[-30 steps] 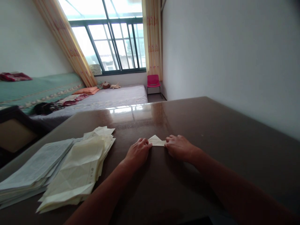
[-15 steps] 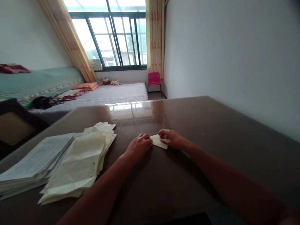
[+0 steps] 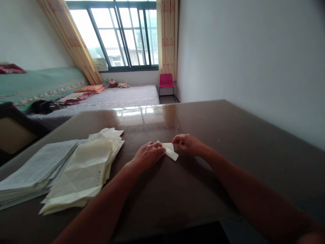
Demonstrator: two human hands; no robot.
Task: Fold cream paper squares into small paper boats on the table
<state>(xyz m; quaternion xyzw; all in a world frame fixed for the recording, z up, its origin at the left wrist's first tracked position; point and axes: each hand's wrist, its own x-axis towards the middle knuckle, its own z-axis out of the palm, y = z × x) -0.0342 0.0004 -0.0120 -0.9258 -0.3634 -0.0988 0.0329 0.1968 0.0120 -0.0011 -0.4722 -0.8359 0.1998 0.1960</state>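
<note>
Table (image 3: pixel 205 118) edges distant | left hand (image 3: pixel 148 154) on paper (image 3: pixel 172 153) (right hand (image 3: pixel 189 143) at corner)

1 small, folded cream paper (image 3: pixel 171 151) sits askew on the glossy brown tabletop (image 3: pixel 203 122).

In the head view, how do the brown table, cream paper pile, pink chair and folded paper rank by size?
1. Brown table
2. Cream paper pile
Unsure: pink chair and folded paper look close; the chair is farther away, the left hand partly hides the paper.
</note>
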